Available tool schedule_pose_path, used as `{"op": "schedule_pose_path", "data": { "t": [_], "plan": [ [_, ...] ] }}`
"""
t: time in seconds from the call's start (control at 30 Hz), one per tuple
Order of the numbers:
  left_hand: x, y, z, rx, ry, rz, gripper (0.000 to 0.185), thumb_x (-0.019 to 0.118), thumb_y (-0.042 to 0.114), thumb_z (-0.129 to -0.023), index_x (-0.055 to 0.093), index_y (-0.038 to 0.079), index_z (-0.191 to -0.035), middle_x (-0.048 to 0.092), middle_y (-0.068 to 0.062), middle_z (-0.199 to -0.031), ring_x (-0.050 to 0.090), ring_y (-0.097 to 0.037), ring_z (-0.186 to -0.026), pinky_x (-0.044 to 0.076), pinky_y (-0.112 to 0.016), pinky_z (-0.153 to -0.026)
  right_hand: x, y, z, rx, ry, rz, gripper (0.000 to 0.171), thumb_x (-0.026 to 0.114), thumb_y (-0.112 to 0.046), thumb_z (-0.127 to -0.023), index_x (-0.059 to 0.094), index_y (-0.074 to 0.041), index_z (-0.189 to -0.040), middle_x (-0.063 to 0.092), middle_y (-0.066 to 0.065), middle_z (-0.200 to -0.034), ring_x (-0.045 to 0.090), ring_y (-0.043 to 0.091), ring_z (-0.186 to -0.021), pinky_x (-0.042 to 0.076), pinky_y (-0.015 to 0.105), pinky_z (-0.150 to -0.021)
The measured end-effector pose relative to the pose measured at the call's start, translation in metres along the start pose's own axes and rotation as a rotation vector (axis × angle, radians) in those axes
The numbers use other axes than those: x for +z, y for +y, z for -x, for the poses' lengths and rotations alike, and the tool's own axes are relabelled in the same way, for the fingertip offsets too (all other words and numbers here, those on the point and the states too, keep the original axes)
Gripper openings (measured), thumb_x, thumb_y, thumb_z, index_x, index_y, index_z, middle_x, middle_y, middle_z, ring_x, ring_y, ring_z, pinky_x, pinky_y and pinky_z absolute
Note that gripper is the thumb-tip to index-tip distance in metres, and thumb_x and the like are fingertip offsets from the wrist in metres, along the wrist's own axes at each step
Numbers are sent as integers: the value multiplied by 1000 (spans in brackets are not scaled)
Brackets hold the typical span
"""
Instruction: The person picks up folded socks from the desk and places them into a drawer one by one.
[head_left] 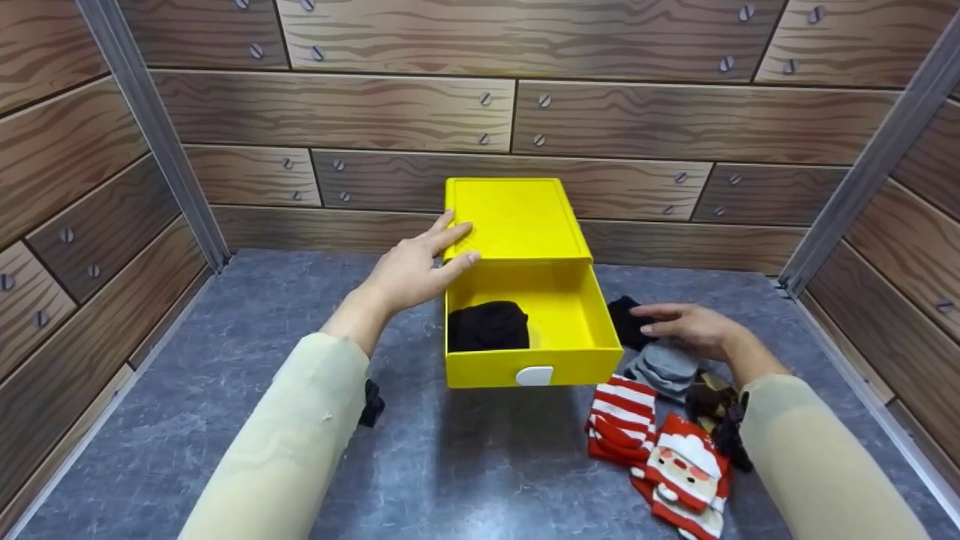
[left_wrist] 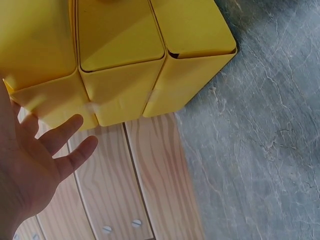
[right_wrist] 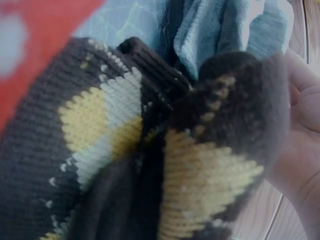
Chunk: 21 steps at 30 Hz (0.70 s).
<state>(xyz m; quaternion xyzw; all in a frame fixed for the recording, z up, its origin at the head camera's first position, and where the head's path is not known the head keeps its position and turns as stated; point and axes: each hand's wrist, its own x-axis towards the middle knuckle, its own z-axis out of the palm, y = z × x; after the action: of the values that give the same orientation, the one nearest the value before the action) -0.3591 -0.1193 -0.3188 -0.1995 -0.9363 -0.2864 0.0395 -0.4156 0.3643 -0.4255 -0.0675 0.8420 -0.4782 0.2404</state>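
A yellow drawer unit (head_left: 517, 217) has its top drawer (head_left: 574, 311) pulled out, with a folded black cloth (head_left: 489, 326) lying inside at the left. My left hand (head_left: 416, 262) rests on the unit's top left edge, fingers spread; the left wrist view shows this hand beside the yellow drawers (left_wrist: 120, 95). Right of the drawer, my right hand (head_left: 694, 330) has its fingertips at a black folded piece (head_left: 626, 321), directly above grey folded socks (head_left: 664, 369). Close up in the right wrist view is a dark brown knit sock (right_wrist: 210, 175) with yellow diamonds.
Red-and-white striped socks (head_left: 621, 420) and Santa-face socks (head_left: 684, 469) lie at the front right, near the brown patterned socks (head_left: 709, 397). A small black item (head_left: 371, 405) lies by the left forearm. Wood-patterned walls (head_left: 420, 112) enclose the grey marbled floor (head_left: 300, 465).
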Motion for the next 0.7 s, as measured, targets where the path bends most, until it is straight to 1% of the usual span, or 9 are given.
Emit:
{"op": "schedule_pose_path", "data": {
  "t": [0.13, 0.23, 0.37, 0.5, 0.7],
  "plan": [
    [0, 0, 0, 1, 0, 4, 77, 42, 78, -102, 32, 39, -167, 12, 11, -177, 34, -32, -156, 34, -57, -120, 0, 1, -1, 19, -7, 24, 63, 66, -26, -107, 42, -12, -164, 17, 26, -173, 22, 48, -156, 27, 60, -122],
    [0, -1, 1, 1, -2, 4, 77, 41, 78, -102, 32, 39, -167, 11, 11, -177, 38, -32, -154, 35, -56, -120, 0, 2, -3, 31, -4, 33, 63, 66, -24, -107, 41, -13, -165, 16, 26, -173, 21, 47, -157, 28, 60, -122],
    [-1, -2, 1, 3, -2, 1, 77, 41, 77, -102, 32, 38, -168, 11, 11, -177, 40, -32, -153, 35, -56, -120, 0, 4, -6, 36, 21, 62, 65, 67, -24, -107, 41, -15, -165, 16, 26, -173, 23, 48, -156, 29, 61, -121],
    [-3, -1, 1, 3, 0, -3, 77, 41, 77, -102, 32, 38, -168, 11, 11, -177, 36, -32, -154, 34, -55, -120, 2, 5, -8, 41, 57, 91, 66, 70, -25, -105, 44, -15, -164, 19, 25, -173, 23, 48, -155, 31, 61, -121],
    [0, 0, 1, 2, -5, -3, 77, 41, 77, -102, 32, 37, -168, 11, 12, -177, 39, -31, -153, 35, -55, -120, 7, 8, -9, 43, 109, 133, 61, 71, -22, -104, 50, -14, -161, 25, 29, -169, 30, 48, -151, 36, 59, -118]
  ]
}}
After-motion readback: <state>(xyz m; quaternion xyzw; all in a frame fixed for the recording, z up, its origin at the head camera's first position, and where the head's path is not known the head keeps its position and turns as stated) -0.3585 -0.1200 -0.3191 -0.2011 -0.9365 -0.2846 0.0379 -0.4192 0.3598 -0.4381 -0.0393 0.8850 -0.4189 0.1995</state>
